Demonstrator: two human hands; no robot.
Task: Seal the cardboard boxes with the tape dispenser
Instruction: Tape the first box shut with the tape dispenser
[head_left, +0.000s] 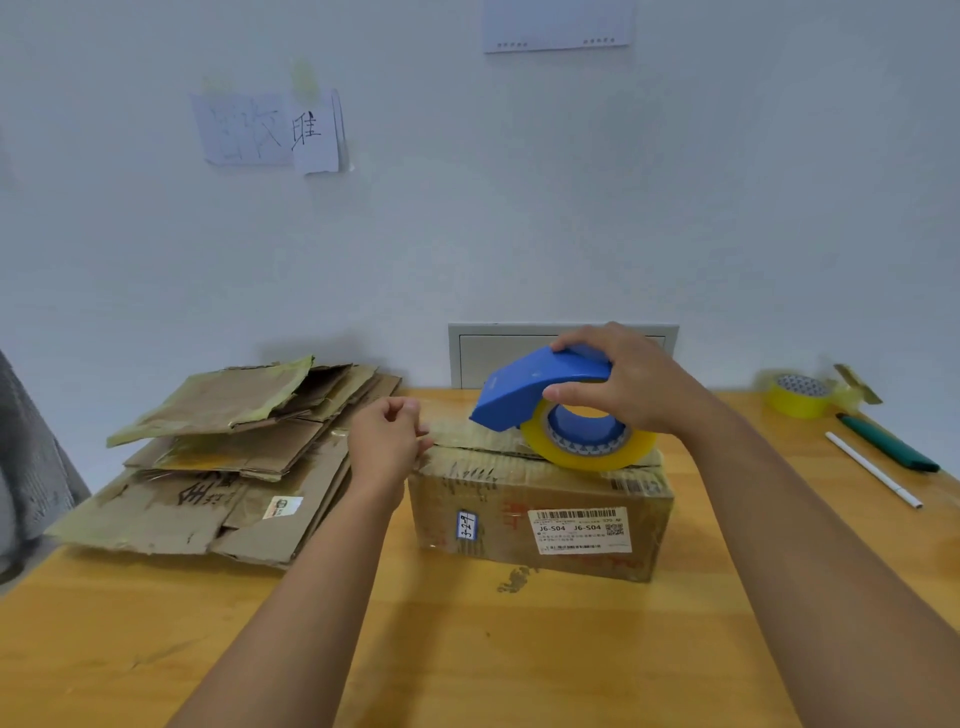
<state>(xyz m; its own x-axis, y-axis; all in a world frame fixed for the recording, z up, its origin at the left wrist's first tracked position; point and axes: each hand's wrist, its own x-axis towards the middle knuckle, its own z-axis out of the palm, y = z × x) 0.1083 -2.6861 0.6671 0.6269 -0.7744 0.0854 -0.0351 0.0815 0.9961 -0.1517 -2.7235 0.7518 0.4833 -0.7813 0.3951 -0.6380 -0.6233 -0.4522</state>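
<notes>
Fingers of the right hand (631, 379) curl over the blue tape dispenser (540, 387), thumb beneath its cover; those of the left hand (387, 441) are curled at the left end of the box top, apparently pinching the free end of the clear tape, though the tape itself is too faint to confirm.

Table (519, 649): wooden surface bearing all items.

Flattened cardboard (228, 457): untidy stack at the left, just beside the box, not yet assembled.

Cardboard box (540, 514): centre of the table, flaps down, their seam running left to right across the top; printed label on the near face.

Dispenser with yellow tape roll (587, 441): rests on the right half of the box top, over the seam.

Spare tape roll (800, 395), green marker (888, 441), white pen (872, 470): far right, well apart from the box.

Step in hand, as judged: laying a strip along the seam. To do it well, anchor the tape end firmly on the left edge, keep the strip centred on the seam, draw the dispenser steadily rightward under light downward pressure, and carry it over the right edge before cutting. Slack or drift off the seam would likely leave wrinkles or an open gap.
</notes>
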